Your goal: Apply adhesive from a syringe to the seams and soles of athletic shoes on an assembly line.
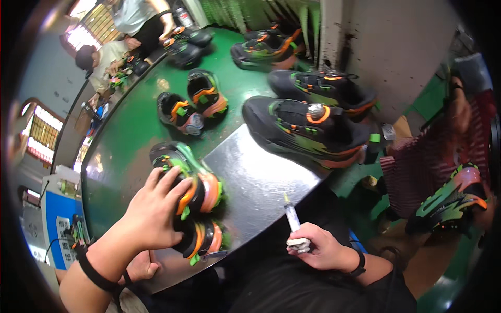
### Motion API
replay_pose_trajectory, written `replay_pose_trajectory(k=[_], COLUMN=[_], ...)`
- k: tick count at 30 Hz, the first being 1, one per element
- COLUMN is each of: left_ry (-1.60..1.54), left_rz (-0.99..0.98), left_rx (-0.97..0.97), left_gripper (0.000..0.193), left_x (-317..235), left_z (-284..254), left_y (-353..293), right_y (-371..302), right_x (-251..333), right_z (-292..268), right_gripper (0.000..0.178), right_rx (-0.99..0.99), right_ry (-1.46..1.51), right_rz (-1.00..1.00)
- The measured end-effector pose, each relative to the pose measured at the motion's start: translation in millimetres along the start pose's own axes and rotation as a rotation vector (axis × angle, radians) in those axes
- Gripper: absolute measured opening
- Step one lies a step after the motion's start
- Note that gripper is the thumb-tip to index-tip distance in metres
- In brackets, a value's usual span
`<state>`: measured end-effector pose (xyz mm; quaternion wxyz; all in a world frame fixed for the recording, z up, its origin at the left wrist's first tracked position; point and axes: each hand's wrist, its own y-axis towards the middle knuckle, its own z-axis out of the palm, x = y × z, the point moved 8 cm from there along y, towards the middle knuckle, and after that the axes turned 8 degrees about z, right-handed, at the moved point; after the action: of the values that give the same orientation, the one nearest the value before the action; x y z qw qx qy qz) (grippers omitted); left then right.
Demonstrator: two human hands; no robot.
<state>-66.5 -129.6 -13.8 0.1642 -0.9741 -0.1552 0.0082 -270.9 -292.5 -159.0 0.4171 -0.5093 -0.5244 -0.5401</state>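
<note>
My left hand [159, 206] reaches over a pair of black sneakers with green and orange trim. Its fingers bend over the farther sneaker [206, 190] and its thumb lies by the nearer sneaker [211, 237]; the palm hides part of both. Near the table's front edge, my right hand [321, 248] is closed around a clear syringe [292, 216] with a thin yellowish tip pointing up and away. A crumpled whitish wad [298, 244] is pressed in the same fingers. The syringe is apart from the shoes.
A shiny metal plate [245, 172] lies on the green table [125, 156]. More sneakers stand around: a large pair [308, 128] at right, a small pair [180, 112] farther back, others beyond. Another person's hand [141, 267] is under my left forearm. Someone at right is near another sneaker [451, 203].
</note>
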Motion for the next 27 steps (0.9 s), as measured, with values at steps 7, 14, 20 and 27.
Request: replay_pose_trajectory(k=[7,14,20,27], left_ry=[0.269,0.327,0.638,0.53], left_rz=[0.044,-0.053,-0.126,-0.331], left_rx=[-0.023,-0.107,-0.163,-0.151], left_gripper=[0.081,0.059,0.063,0.052], left_x=[5,56,150,227], left_z=[1,4,10,48], left_y=[8,-18,-27,-17], right_y=[6,8,16,7], right_x=[12,6,19,37], right_z=[18,9,1,3], right_gripper=[0.046,0.046,0.044,0.05], right_rx=[0.089,0.075,0.072,0.043], right_ry=[-0.056,0.24,0.259,0.148], right_rz=[-0.034,0.001,-0.099,-0.22])
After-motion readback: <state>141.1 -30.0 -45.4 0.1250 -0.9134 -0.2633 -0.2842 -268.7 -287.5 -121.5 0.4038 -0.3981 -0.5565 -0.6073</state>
